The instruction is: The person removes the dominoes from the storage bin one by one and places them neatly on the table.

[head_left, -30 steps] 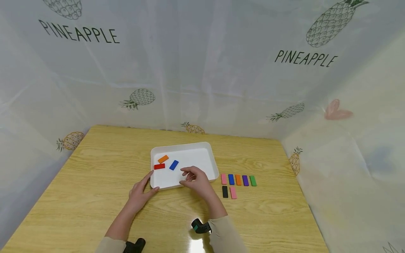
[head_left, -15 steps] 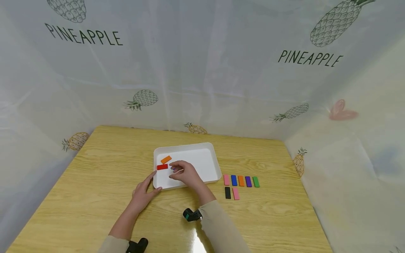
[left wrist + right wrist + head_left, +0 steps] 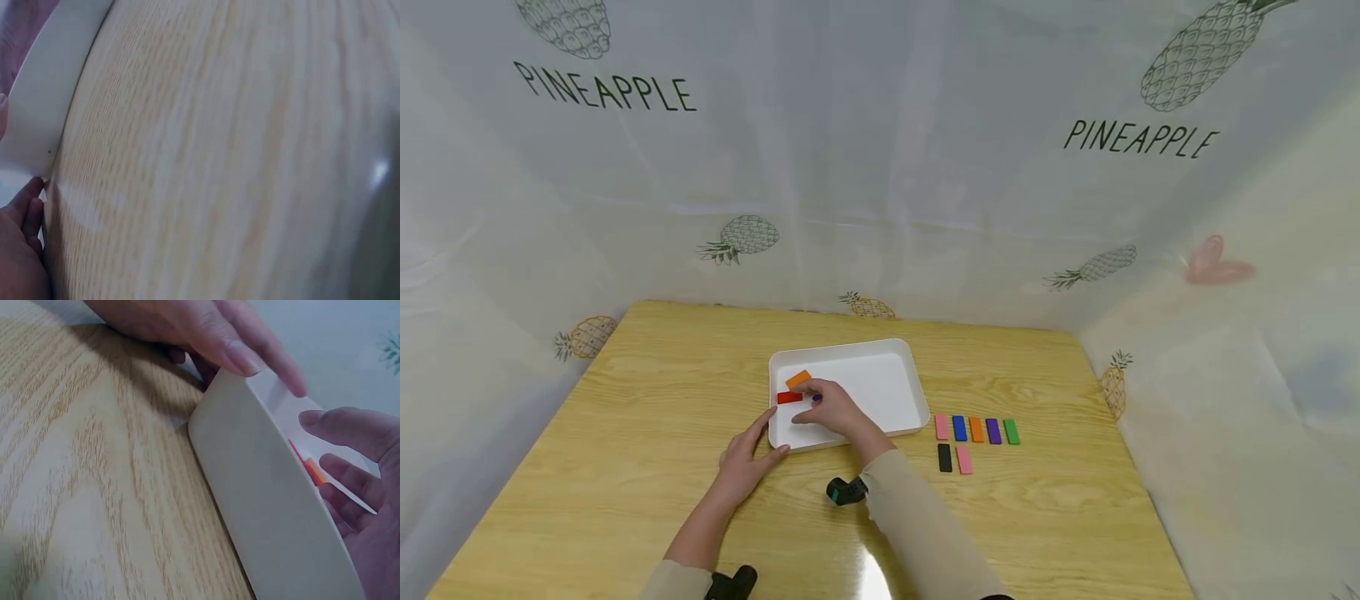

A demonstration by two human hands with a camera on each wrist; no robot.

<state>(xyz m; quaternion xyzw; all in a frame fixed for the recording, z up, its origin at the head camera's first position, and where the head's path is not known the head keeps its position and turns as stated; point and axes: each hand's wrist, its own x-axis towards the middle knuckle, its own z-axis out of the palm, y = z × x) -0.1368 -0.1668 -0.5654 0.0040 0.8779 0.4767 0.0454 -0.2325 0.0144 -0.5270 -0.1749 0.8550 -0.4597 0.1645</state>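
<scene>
Well, nearest, the left hand [image 3: 742, 463] rests spread against the white tray [image 3: 876, 383]. Off to the right lie a black block [image 3: 944, 457] and a pink block [image 3: 964, 460]. Inside the tray, the right hand [image 3: 837, 410], thumb and fingers parted, half hides a blue block [image 3: 817, 398]; beside that, a red block [image 3: 787, 397]; farther, an orange block [image 3: 797, 379].

I'm in a sheeted-off nook, home vs. office unclear: wood-grain tbl [image 3: 790, 517] at 6 o'clock, pineapple-print sheeting [image 3: 850, 167] from 9 thru 12 to 3.
</scene>
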